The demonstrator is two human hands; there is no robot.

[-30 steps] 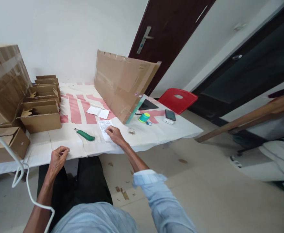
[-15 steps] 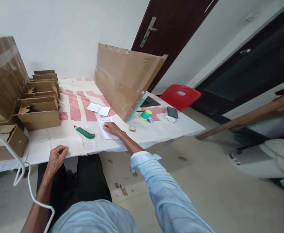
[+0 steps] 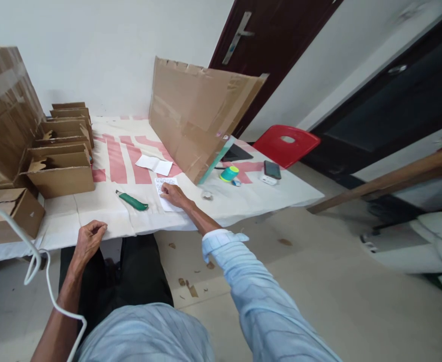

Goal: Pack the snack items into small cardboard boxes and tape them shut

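My right hand (image 3: 172, 194), its fingers curled, rests on a white sheet (image 3: 163, 181) with rows of small blue outlines. Its fingertips are partly hidden, so anything pinched there is too small to make out. By the table's front edge, my left hand (image 3: 90, 238) is loosely closed with thumb and fingers together, and nothing shows in it. A green utility knife (image 3: 133, 200) lies on the cloth between the hands. Just beyond the sheet is a creased white paper (image 3: 154, 165).
Open cardboard boxes (image 3: 62, 182) stand in a row at left beside a large carton (image 3: 7, 115). A cardboard panel (image 3: 198, 118) leans upright behind my right hand. Farther right are a teal-and-yellow roll (image 3: 229, 174), a phone (image 3: 272, 169) and a red chair (image 3: 286, 143). A white cable (image 3: 51, 286) crosses my left forearm.
The view has shifted slightly, moving the table and objects a little in the picture. Both hands keep nearly the same place and pose; the right stays on the sheet.
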